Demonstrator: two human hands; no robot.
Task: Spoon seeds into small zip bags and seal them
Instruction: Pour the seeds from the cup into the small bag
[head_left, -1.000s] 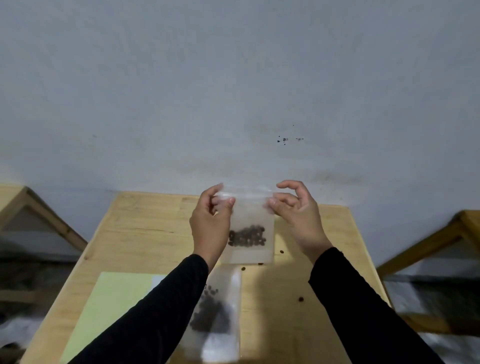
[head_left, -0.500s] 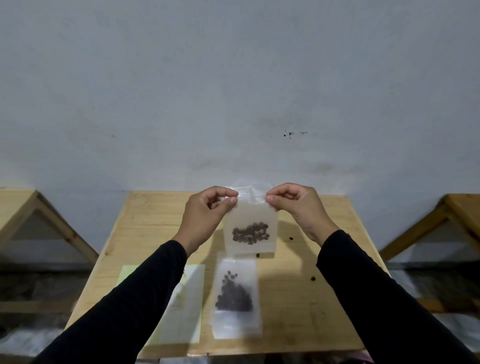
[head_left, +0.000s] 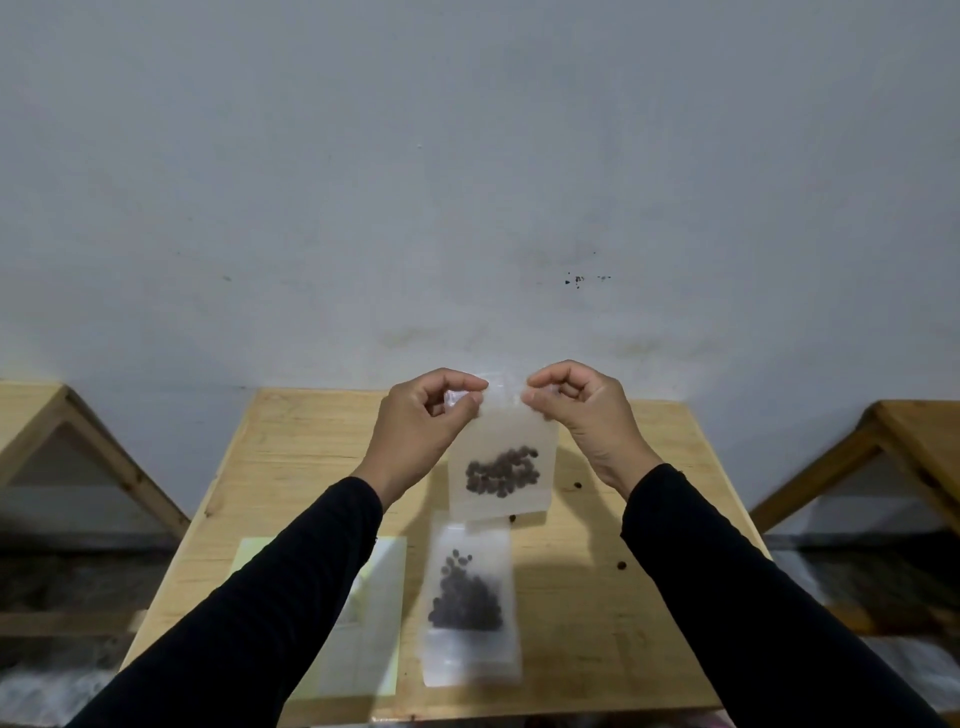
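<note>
A small clear zip bag (head_left: 501, 457) hangs upright in the air above the far half of a wooden table (head_left: 291, 457), held by its top edge. A clump of dark seeds (head_left: 502, 472) sits low inside it, gathered across the middle of the pouch, with clear plastic above and a thin clear strip below.

The left hand (head_left: 423, 431) pinches the bag's top left corner between thumb and forefinger, the other fingers curled in toward the palm. The right hand (head_left: 584, 410) pinches the top right corner the same way, thumb against curled forefinger, the remaining fingers folded in. The two pinches lie near each other along the zip strip, with a short stretch of plastic showing between them. Whether the zip is fully closed cannot be told. Both arms wear black sleeves (head_left: 727, 597).

Just below the hanging bag, a second bag (head_left: 470, 597) lies flat on the table, its own heap of dark seeds spread in its middle. The lower edge of the held bag overlaps its top edge in the view; whether they touch cannot be told. Left of that, partly hidden under the left sleeve, lies a pale green sheet (head_left: 387, 613) with clear plastic over it.

A few loose seeds (head_left: 577, 486) are scattered on the wood to the right of the bags. Behind the table stands a grey wall (head_left: 467, 182), and slanted wooden frames (head_left: 904, 441) flank the table on both sides.
</note>
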